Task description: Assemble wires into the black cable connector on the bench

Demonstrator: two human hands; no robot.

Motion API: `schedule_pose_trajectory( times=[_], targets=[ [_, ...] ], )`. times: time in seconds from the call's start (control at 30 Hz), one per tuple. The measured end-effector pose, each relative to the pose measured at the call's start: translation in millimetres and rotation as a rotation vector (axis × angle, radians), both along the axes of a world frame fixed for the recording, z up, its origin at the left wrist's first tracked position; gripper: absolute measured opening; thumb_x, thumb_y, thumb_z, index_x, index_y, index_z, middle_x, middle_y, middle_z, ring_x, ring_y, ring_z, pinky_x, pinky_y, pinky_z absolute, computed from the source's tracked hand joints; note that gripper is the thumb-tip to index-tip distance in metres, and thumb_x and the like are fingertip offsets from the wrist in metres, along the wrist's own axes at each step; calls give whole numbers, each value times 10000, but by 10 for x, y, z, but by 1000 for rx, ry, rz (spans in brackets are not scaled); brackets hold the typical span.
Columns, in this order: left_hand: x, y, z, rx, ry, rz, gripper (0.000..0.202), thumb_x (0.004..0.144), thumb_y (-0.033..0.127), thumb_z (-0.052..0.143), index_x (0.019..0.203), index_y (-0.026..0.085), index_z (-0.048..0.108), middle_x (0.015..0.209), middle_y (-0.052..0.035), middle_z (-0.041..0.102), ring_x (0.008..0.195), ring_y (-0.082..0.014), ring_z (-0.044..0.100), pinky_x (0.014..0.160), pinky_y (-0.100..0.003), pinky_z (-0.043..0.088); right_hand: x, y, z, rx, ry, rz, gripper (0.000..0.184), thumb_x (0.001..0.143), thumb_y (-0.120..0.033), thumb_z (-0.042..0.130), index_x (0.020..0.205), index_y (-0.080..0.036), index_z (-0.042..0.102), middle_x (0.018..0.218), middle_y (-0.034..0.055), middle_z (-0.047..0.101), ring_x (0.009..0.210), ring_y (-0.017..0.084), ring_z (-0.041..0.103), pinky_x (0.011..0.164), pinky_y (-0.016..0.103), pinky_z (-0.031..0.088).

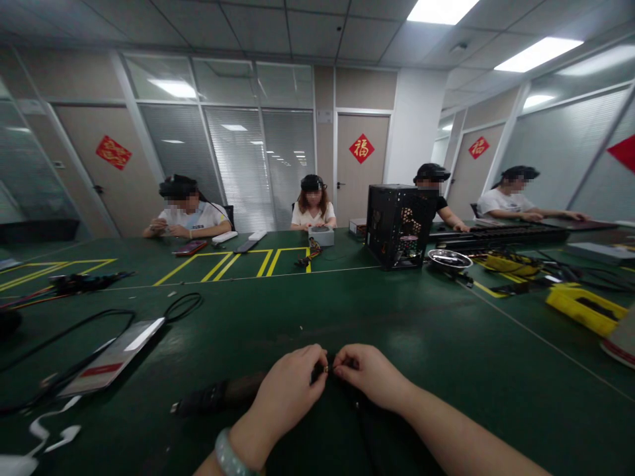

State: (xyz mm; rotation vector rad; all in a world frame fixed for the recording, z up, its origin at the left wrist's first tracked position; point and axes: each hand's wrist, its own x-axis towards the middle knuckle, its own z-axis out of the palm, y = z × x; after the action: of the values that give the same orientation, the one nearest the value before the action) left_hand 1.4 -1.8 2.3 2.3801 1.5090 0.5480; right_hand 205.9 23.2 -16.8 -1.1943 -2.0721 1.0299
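Close together over the green table (278,311), my left hand (292,380) and my right hand (372,377) face each other, both with fingertips pinched. A small dark piece with a brassy glint shows at my left fingertips; its kind is too small to tell. Whatever my right fingers hold is hidden. A dark, cylindrical tool with a metal tip, resembling an electric screwdriver (213,398), lies on the table, partly covered by my left hand. Below my right hand, a black cable (363,423) runs toward the near edge.
A black computer case (397,228) stands beyond my hands, beside a metal bowl (449,260). Yellow bins (585,311) and cables lie to the right. On the left are a badge holder (114,360) and wire bundles (89,283). Several people sit across the table.
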Motion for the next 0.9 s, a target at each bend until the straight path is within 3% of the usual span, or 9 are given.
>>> schedule_pose_trajectory(
  times=[0.9],
  targets=[
    [-1, -22, 37, 13, 12, -10, 147, 853, 243, 519, 962, 254, 616, 1064, -4, 634, 957, -194, 592, 878, -333, 437, -8, -38, 74, 83, -119, -34, 103, 862, -211, 613, 919, -227, 698, 816, -18, 689, 731, 129, 619, 623, 187, 409]
  ],
)
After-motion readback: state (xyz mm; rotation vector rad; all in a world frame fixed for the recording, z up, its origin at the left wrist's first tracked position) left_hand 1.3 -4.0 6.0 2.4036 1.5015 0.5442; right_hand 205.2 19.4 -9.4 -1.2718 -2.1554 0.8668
